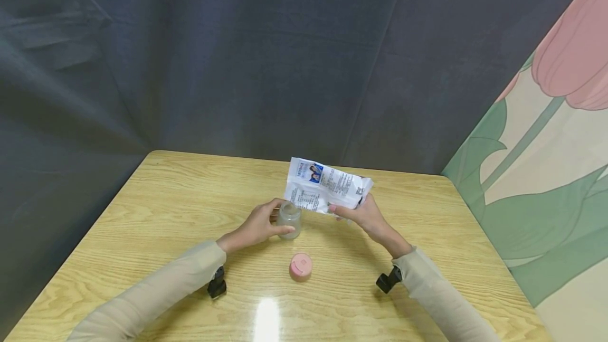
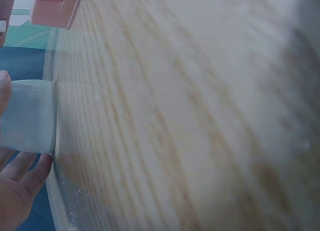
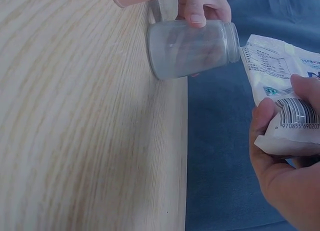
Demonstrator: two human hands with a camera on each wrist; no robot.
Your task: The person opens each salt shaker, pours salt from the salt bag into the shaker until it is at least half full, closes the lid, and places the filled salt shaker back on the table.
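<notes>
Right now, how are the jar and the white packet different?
The jar is cloudy and see-through, but the packet is white with printing on it.
The jar is round with its mouth facing up, while the packet is crinkled and tilted toward that mouth.
The left hand holds the jar; the right hand holds the packet.
Both are being held by hands.

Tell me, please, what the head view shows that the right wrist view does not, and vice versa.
Only the head view shows the floral backdrop and both sleeves. Only the right wrist view shows the barcode. Both show the left hand holding the jar, the right hand holding the packet, the pink object and the table.
</notes>
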